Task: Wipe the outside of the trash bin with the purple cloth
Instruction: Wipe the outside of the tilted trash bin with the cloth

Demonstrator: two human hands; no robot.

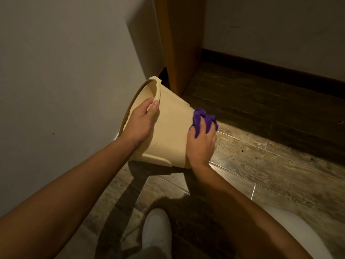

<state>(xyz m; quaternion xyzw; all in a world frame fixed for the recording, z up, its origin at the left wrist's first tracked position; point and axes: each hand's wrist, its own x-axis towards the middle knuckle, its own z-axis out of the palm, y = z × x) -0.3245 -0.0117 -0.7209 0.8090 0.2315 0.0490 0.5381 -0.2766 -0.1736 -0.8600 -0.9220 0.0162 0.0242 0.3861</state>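
Observation:
A cream plastic trash bin (172, 128) is tipped on its side above the floor, its open mouth turned left toward the wall and its base to the right. My left hand (140, 124) grips the rim, thumb on the outside and fingers inside. My right hand (200, 144) holds a bunched purple cloth (204, 117) against the bin's base end. The bin's underside and far side are hidden.
A pale wall (65, 71) stands close on the left. A wooden door frame (181, 43) rises just behind the bin. Wood-pattern floor (261, 156) spreads to the right, with a dark skirting board (270, 73) along the far wall. A white shoe (156, 232) is below, a white rounded object (302, 232) at bottom right.

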